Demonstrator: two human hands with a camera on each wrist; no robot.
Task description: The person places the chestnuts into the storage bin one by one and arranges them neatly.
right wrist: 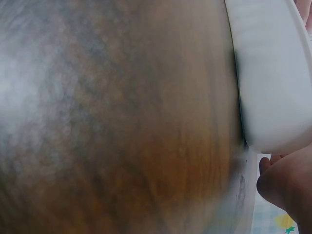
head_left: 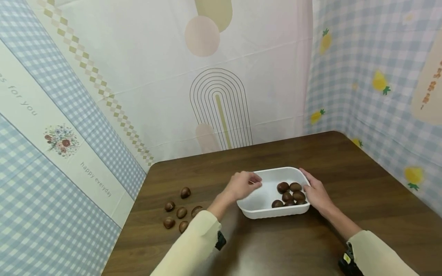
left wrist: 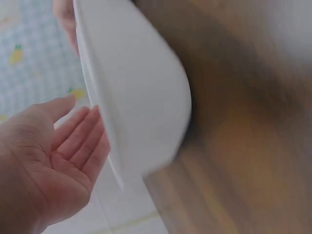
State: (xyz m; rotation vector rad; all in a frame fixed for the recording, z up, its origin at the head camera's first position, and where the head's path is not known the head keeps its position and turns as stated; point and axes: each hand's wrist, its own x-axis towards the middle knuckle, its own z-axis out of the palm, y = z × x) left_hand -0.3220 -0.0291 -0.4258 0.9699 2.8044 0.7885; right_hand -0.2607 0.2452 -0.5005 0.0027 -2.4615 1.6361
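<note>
A white rectangular tray (head_left: 276, 213) rests on the brown table, with several glossy brown chestnuts (head_left: 283, 187) gathered toward its right end. At the tray's right side my right hand (head_left: 315, 193) grips the rim, thumb on the inner side and fingers along the outside; in the right wrist view part of that hand (right wrist: 287, 180) shows under the tray's end. Over the tray's left end hovers my left hand (head_left: 240, 186), its fingers loosely bent. The left wrist view shows its palm (left wrist: 63, 180) with nothing in it, beside the tray wall (left wrist: 141, 92).
Several more chestnuts (head_left: 181, 212) lie loose on the table (head_left: 276, 249) to the left, some partly behind the left sleeve (head_left: 197, 245). Patterned cloth (head_left: 165, 99) hangs along the table's back and sides.
</note>
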